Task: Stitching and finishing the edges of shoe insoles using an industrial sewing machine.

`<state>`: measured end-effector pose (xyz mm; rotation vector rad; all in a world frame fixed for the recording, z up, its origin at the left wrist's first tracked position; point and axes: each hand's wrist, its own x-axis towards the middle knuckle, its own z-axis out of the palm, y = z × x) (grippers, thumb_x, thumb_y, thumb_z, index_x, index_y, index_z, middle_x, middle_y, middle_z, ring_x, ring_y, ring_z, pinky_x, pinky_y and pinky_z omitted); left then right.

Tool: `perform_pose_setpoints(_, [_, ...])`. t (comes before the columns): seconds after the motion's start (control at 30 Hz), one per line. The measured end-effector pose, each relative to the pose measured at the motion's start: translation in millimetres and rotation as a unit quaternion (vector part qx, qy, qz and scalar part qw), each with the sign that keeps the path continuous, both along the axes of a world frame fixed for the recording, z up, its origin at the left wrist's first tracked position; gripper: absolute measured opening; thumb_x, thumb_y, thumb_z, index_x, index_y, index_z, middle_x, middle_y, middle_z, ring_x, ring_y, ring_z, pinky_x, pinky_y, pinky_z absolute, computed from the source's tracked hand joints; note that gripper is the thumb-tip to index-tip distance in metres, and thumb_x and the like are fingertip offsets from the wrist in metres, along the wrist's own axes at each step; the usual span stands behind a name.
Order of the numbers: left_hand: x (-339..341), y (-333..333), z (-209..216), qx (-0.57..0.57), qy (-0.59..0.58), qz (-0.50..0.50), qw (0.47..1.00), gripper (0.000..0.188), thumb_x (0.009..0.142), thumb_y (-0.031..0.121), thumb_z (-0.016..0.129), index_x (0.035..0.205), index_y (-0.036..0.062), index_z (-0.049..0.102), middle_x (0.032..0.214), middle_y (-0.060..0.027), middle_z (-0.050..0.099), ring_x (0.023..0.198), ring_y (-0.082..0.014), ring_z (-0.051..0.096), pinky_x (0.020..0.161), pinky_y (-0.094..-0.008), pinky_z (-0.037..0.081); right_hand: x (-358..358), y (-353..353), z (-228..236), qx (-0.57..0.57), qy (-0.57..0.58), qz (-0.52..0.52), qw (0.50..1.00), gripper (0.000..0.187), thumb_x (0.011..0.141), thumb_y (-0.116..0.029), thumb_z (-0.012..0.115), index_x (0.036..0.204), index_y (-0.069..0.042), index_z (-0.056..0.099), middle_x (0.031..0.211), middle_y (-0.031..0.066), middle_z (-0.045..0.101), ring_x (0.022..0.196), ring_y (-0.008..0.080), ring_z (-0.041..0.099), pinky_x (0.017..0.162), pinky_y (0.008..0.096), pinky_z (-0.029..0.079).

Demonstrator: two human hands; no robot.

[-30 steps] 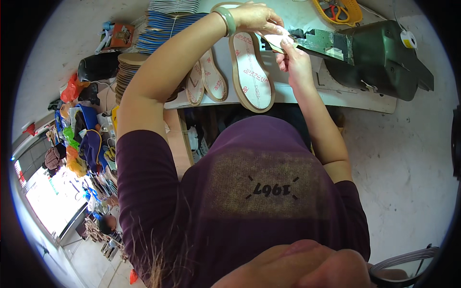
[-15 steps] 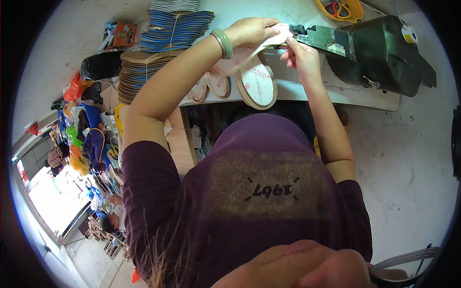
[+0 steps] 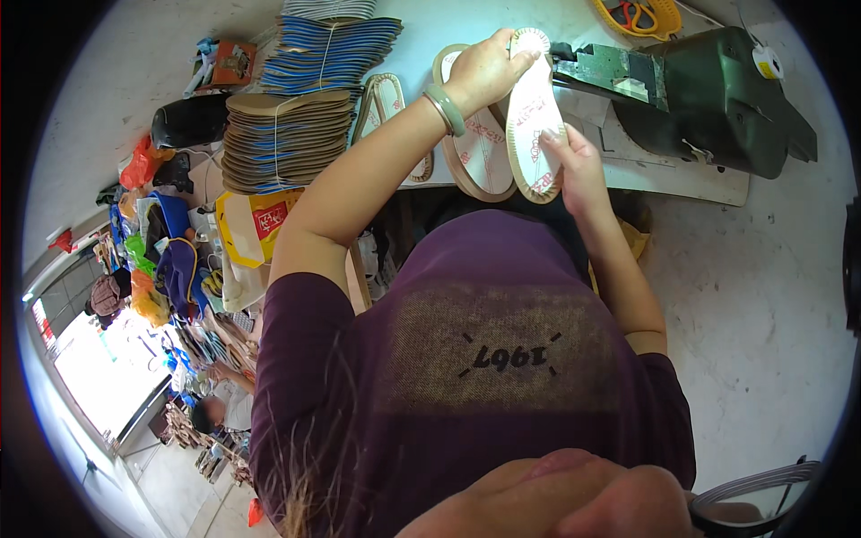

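Note:
An insole (image 3: 531,117), white with red print and a pleated tan rim, hangs between my two hands, its flat face turned up. My left hand (image 3: 489,67), a green bangle at the wrist, grips its narrow far end. Thumb and fingers of my right hand (image 3: 578,166) pinch the wider near part at its right edge. Under my left wrist lies another white insole (image 3: 478,152) with a plain tan edge. Further left, insoles with pleated rims (image 3: 387,97) rest on the table, partly hidden by my forearm. The dark green machine (image 3: 619,72) stands just right of the held insole.
Tied stacks of brown soles (image 3: 285,143) and blue-edged soles (image 3: 332,56) stand at the left. A yellow basket (image 3: 659,20) with scissors sits at the far right, near the machine's large green housing (image 3: 717,103). Another person (image 3: 224,412) is at the lower left.
The held insole has come away from the machine's tip and now shows its full face. My right hand has moved nearer along it, and my left arm has shifted right.

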<state>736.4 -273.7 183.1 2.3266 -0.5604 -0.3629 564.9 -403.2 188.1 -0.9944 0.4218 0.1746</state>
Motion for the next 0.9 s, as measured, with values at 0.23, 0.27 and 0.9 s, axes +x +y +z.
perform_pose_setpoints(0.23, [22.6, -13.2, -1.7, -0.031, -0.024, 0.038, 0.999, 0.056, 0.086, 0.046, 0.059, 0.117, -0.0006, 0.057, 0.093, -0.0245, 0.068, 0.087, -0.0408, 0.066, 0.079, -0.0460, 0.052, 25.7, -14.4, -11.7, -0.035, -0.015, -0.034, 0.999, 0.024, 0.095, -0.016, 0.061, 0.110, 0.002, 0.064, 0.096, 0.0035, 0.068, 0.083, 0.0069, 0.063, 0.075, 0.0218, 0.049])
perform_pose_setpoints(0.27, [25.7, -16.1, -0.3, -0.017, -0.035, 0.040, 0.998, 0.054, 0.087, 0.045, 0.058, 0.117, 0.0000, 0.057, 0.093, -0.0227, 0.069, 0.087, -0.0387, 0.067, 0.078, -0.0450, 0.053, 29.4, -16.3, -12.6, -0.044, -0.024, -0.037, 0.998, 0.025, 0.095, -0.017, 0.061, 0.110, 0.002, 0.064, 0.097, 0.0037, 0.069, 0.083, 0.0067, 0.063, 0.075, 0.0215, 0.048])
perform_pose_setpoints(0.9, [-36.1, 59.0, 63.4, -0.494, 0.428, 0.219, 0.724, 0.033, 0.098, 0.028, 0.045, 0.114, 0.0026, 0.059, 0.102, -0.0106, 0.067, 0.094, -0.0225, 0.066, 0.085, -0.0363, 0.053, 96.7, 42.1, 39.4, 0.066, -0.056, 0.014, 0.996, 0.042, 0.096, -0.020, 0.058, 0.130, 0.003, 0.053, 0.095, 0.0058, 0.065, 0.082, 0.0112, 0.063, 0.064, 0.0248, 0.049])
